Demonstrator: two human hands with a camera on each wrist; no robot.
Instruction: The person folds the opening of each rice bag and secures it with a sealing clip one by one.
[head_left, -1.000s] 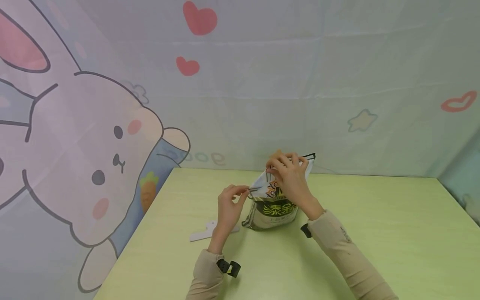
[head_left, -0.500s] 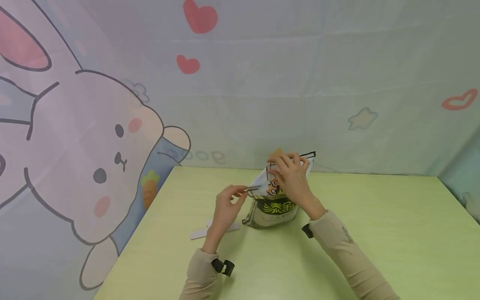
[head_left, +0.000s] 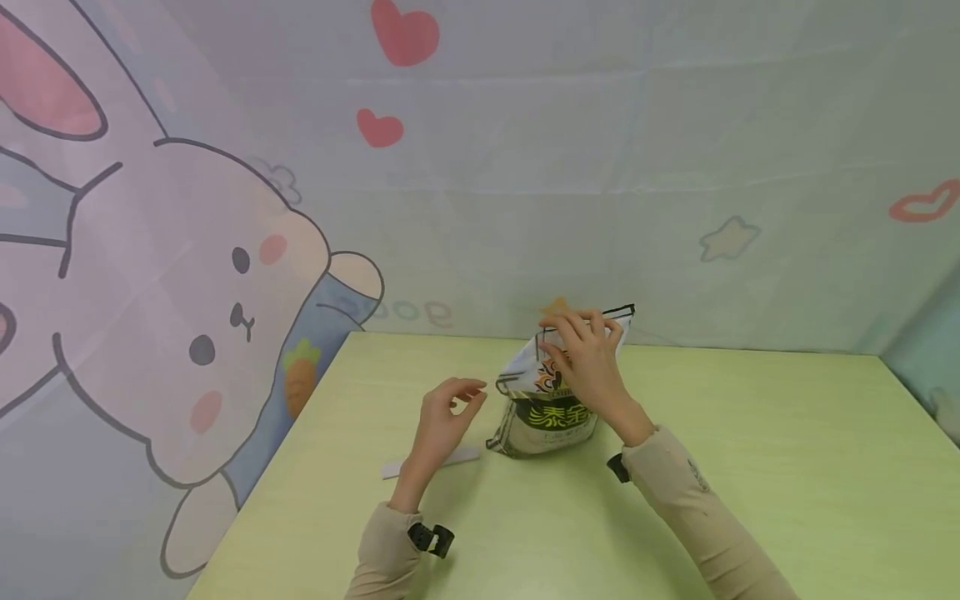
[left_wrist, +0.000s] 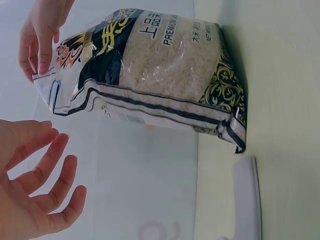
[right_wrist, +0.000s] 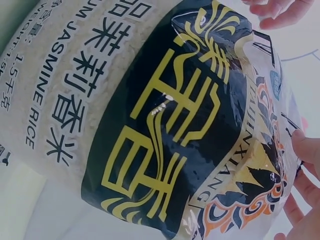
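Observation:
A bag of jasmine rice (head_left: 555,421) stands on the table, its clear lower part showing white grains (left_wrist: 160,65) and its white top leaning back. My right hand (head_left: 592,367) pinches the bag's top edge, thumb in front and fingers over the far side. In the right wrist view the bag's dark label with yellow characters (right_wrist: 165,115) fills the middle. My left hand (head_left: 441,421) is beside the bag's left top corner, apart from it, fingers loosely bent and holding nothing. The left wrist view shows a gap between these fingertips and the corner.
A flat white piece (head_left: 461,456) lies on the light green table (head_left: 750,467) left of the bag, partly hidden by my left forearm. Behind the table hangs a cloth backdrop (head_left: 525,167) printed with a rabbit and hearts.
My left hand has let go of the bag's left top corner and moved away, left and slightly down. The right hand keeps its hold on the top edge, and the bag has barely moved.

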